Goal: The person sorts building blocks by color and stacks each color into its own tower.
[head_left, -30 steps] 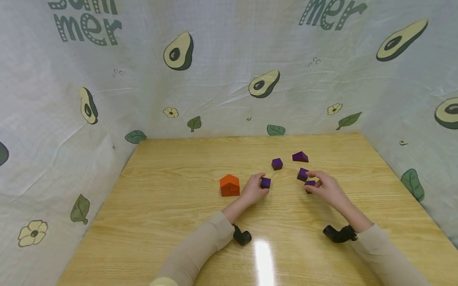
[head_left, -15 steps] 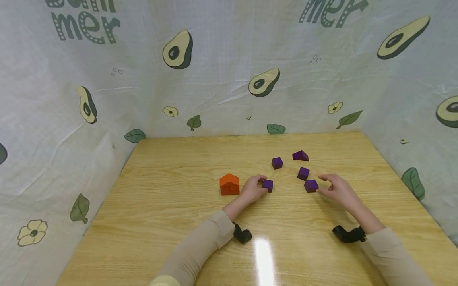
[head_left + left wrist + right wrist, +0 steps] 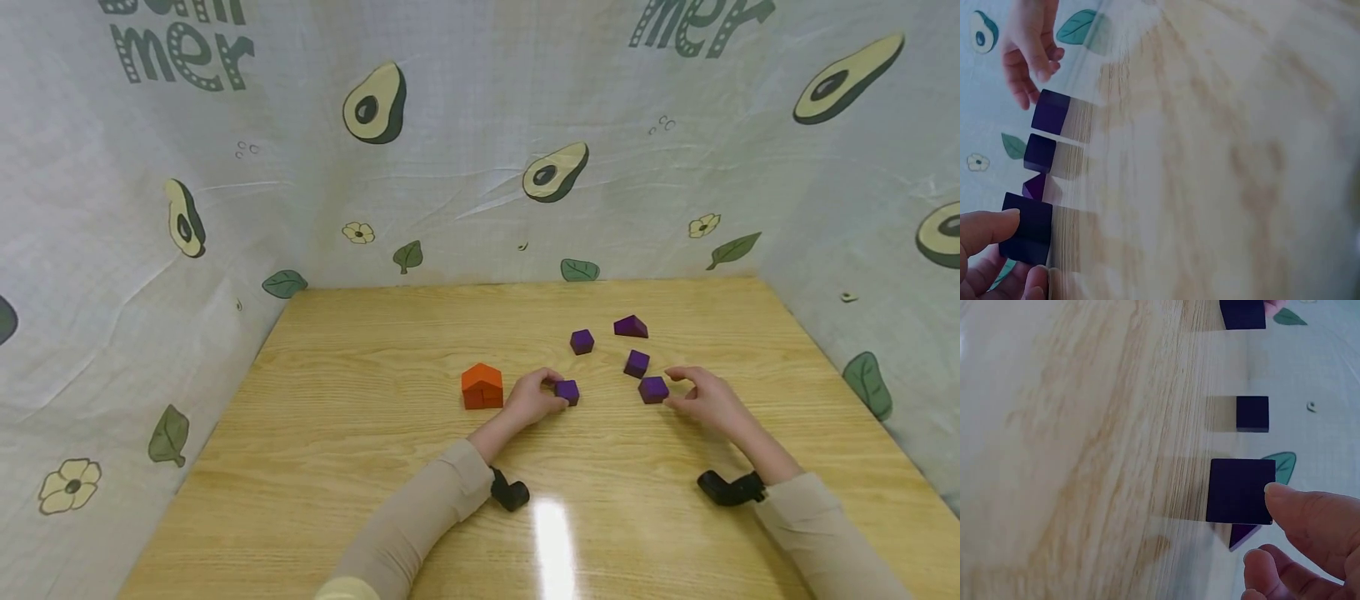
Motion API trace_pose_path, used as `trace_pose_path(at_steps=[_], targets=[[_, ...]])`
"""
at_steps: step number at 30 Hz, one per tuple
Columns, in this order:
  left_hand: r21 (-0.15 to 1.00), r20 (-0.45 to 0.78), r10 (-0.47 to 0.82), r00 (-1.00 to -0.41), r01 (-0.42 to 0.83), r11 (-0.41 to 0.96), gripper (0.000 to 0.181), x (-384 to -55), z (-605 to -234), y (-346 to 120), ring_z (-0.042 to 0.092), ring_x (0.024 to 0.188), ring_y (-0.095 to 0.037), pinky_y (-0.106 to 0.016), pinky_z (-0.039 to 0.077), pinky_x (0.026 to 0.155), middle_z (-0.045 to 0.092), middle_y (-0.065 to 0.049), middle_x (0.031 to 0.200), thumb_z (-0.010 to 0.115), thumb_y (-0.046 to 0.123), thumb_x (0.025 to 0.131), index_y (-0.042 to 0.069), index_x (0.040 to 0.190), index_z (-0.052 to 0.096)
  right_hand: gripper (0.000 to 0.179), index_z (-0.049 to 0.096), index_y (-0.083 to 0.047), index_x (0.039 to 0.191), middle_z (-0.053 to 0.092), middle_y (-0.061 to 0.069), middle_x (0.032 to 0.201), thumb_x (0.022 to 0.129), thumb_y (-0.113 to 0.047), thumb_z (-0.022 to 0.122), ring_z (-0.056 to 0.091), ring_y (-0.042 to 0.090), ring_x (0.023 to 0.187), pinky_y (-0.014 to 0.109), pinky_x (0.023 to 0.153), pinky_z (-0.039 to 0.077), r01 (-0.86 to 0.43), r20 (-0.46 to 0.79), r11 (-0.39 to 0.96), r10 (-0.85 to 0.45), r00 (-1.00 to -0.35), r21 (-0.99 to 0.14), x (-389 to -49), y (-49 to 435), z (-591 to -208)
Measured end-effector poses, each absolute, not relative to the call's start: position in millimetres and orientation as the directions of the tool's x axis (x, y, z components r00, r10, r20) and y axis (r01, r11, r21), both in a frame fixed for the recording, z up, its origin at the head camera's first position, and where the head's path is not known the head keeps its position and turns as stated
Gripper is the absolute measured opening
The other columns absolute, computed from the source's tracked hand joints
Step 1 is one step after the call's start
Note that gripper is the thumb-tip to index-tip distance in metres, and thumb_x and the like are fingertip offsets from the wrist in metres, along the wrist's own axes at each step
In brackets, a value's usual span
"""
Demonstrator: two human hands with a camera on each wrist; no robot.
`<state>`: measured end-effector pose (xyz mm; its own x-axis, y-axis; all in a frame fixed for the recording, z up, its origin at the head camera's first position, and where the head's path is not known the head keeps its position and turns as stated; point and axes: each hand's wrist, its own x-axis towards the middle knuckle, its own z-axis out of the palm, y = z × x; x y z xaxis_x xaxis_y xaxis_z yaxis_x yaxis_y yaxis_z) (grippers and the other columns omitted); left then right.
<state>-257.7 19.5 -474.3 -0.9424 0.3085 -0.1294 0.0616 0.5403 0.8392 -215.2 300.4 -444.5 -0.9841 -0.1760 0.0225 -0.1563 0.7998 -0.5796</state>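
My left hand [image 3: 534, 398] holds a purple cube [image 3: 567, 392] on the wooden table between thumb and fingers. In the left wrist view, the thumb lies against that cube's face and the fingers sit below it. My right hand [image 3: 708, 400] is beside another purple cube [image 3: 653, 389], thumb and index finger spread apart. Its thumb tip [image 3: 1277, 490] is at that cube's edge in the right wrist view; whether it touches I cannot tell. Just behind lies a third purple cube [image 3: 637, 363]. Farther back are one more purple cube [image 3: 582, 342] and a purple sloped block [image 3: 631, 326].
To the left of my left hand stands an orange house-shaped block set [image 3: 482, 386]. A pale cloth [image 3: 465, 242] printed with avocados and leaves hangs around the table's back and sides. Black wrist cameras [image 3: 510, 493] sit under both wrists.
My left hand and its purple cube have shifted slightly right and nearer me. The right hand has drawn back to the right, its fingers moving off the cube they were around.
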Motion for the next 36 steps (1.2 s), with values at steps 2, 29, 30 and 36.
trace_pose_path(at_steps=[2,29,30,36], targets=[[0.844,-0.127,0.312,-0.942,0.063,0.533,0.033,-257.2,-474.6,19.2,0.056,0.097,-0.018,-0.028,0.044,0.082,0.063,-0.002,0.103,0.076,0.016,0.075,0.013,0.105,0.063,0.048,0.05,0.011,0.12,0.052,0.032,0.116,0.082,-0.013,0.067,0.054,0.014,0.068,0.025,0.054,0.043,-0.153,0.015,0.789,-0.18,-0.984,-0.594,-216.1,300.3,-445.2],[0.84,-0.122,0.341,-0.932,0.086,0.535,0.029,-253.0,-473.2,20.3,0.056,0.096,-0.013,-0.029,0.041,0.088,0.065,0.005,0.097,0.077,0.023,0.074,0.018,0.1,0.067,0.043,0.055,0.004,0.118,0.062,0.014,0.082,0.082,-0.018,0.068,0.046,0.008,0.057,0.023,0.052,0.038,-0.144,-0.048,0.75,-0.229,-0.972,-0.646,-231.7,300.4,-458.0],[0.841,-0.123,0.34,-0.932,0.084,0.535,0.029,-252.8,-473.1,20.2,0.056,0.096,-0.013,-0.029,0.041,0.088,0.065,0.005,0.097,0.077,0.022,0.074,0.018,0.1,0.067,0.043,0.055,0.003,0.117,0.06,0.01,0.075,0.082,-0.017,0.068,0.044,0.008,0.055,0.023,0.051,0.037,-0.147,-0.051,0.744,-0.237,-0.97,-0.652,-232.2,299.9,-458.4],[0.842,-0.129,0.341,-0.931,0.079,0.534,0.03,-253.7,-472.9,20.1,0.056,0.098,-0.013,-0.03,0.04,0.089,0.065,0.005,0.098,0.077,0.022,0.074,0.018,0.102,0.067,0.041,0.056,0.003,0.115,0.053,0.001,0.065,0.082,-0.018,0.069,0.042,0.008,0.053,0.023,0.049,0.036,-0.146,-0.068,0.739,-0.252,-0.965,-0.657,-234.0,291.4,-456.9]])
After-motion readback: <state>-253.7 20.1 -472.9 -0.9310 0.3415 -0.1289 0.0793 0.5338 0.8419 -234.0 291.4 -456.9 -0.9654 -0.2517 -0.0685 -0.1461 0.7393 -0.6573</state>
